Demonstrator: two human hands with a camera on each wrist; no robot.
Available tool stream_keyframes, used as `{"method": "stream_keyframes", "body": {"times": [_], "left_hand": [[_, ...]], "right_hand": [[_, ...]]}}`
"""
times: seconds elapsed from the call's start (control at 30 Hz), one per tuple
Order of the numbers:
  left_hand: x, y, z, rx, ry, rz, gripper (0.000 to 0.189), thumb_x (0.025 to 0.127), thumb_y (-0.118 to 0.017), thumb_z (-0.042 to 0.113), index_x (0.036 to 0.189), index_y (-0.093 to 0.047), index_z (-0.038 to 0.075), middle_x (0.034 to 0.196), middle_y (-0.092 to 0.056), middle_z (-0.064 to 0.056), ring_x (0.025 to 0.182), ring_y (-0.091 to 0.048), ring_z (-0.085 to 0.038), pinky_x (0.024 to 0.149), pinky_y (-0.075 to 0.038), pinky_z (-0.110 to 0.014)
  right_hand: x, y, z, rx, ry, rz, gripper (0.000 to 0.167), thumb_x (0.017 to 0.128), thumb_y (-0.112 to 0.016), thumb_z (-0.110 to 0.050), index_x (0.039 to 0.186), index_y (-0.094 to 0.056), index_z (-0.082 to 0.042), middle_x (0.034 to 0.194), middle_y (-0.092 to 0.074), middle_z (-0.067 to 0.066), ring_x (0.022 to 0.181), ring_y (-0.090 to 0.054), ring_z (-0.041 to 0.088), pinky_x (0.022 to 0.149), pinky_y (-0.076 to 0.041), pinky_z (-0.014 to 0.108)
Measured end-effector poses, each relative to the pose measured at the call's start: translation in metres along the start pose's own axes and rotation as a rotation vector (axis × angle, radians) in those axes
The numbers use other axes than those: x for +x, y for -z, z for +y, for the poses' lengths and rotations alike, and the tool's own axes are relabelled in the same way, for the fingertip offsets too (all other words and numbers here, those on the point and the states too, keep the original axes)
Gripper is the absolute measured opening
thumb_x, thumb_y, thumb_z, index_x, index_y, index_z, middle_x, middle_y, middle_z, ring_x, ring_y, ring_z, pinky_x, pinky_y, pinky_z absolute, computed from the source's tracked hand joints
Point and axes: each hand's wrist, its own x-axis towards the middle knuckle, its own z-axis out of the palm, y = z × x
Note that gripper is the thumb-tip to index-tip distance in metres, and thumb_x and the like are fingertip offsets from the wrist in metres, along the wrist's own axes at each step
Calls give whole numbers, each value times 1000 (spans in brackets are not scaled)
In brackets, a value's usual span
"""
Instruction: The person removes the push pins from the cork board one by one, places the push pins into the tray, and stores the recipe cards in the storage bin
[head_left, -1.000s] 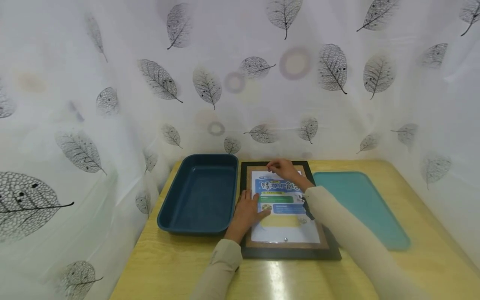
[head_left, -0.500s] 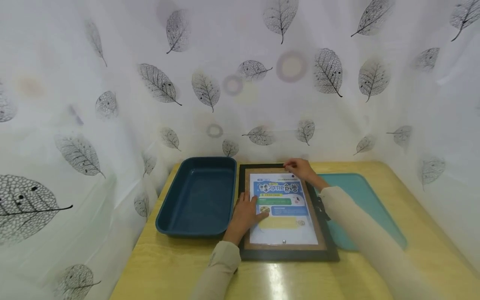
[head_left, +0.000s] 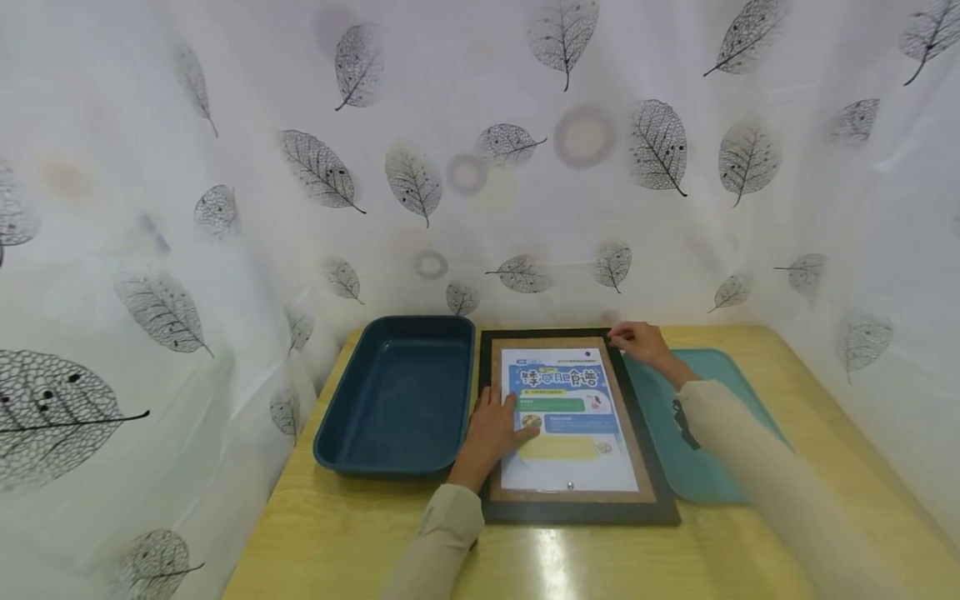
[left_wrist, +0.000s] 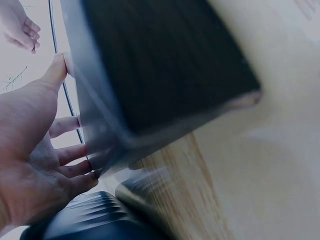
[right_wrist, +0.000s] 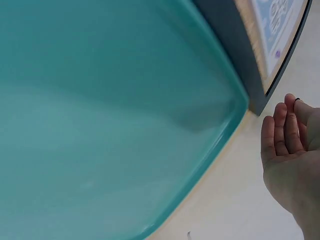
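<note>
A corkboard in a dark frame [head_left: 585,513] lies on the table, bearing a white, blue and yellow printed poster [head_left: 577,425]. My left hand [head_left: 491,429] rests on its left side, fingers extended and thumb spread over the poster. My right hand [head_left: 645,343] is raised by the board's far right corner. Thumb and fingertips pinch a small dark thing [right_wrist: 297,99], mostly hidden by the fingers; I cannot tell its kind. A purple round pin [head_left: 588,354] sits at the poster's top right, and a clear pin [head_left: 570,485] at its bottom middle.
A deep dark blue tray [head_left: 393,468] stands left of the board. To the right is a flat teal tray [head_left: 701,417], partly under my right forearm. A leaf-printed curtain [head_left: 480,192] encloses the wooden table [head_left: 360,533] at the back and sides.
My right hand has moved rightward from the poster's top edge to past the board's far right corner, pinching the small thing. The purple pin has come into view. My left hand stays put.
</note>
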Motion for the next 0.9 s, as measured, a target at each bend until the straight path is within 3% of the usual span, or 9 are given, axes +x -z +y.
{"method": "stream_keyframes", "body": {"times": [0.2,0.4,0.67,0.9], "left_hand": [[2,0,0,-9,12,3,85,94,-68,61,154,-47,5,165,-29,-26,154,-25,-44,119,-36,-54],[3,1,-1,-9,21,0,85,94,-67,63,154,-47,6,165,-30,-25,154,-25,-43,121,-34,-53],[3,1,-1,-2,22,-10,85,95,-66,63,155,-46,7,166,-29,-24,155,-24,-43,121,-33,-52],[4,-1,0,-7,38,-15,85,94,-68,62,155,-47,8,167,-28,-23,155,-23,-42,121,-32,-53]], "right_hand": [[-6,8,21,-52,19,36,21,101,-65,-6,111,-72,12,105,-74,28,100,-71,45,86,-58,56],[-14,15,26,-97,55,45,19,98,-68,-5,106,-74,11,102,-75,27,97,-72,46,88,-56,58],[-23,13,35,-91,-73,-36,21,100,-65,-8,110,-73,9,109,-73,28,105,-68,46,93,-54,58],[-25,6,51,-104,-76,-68,19,98,-68,-10,108,-75,5,109,-74,26,106,-67,47,95,-52,60]]}}
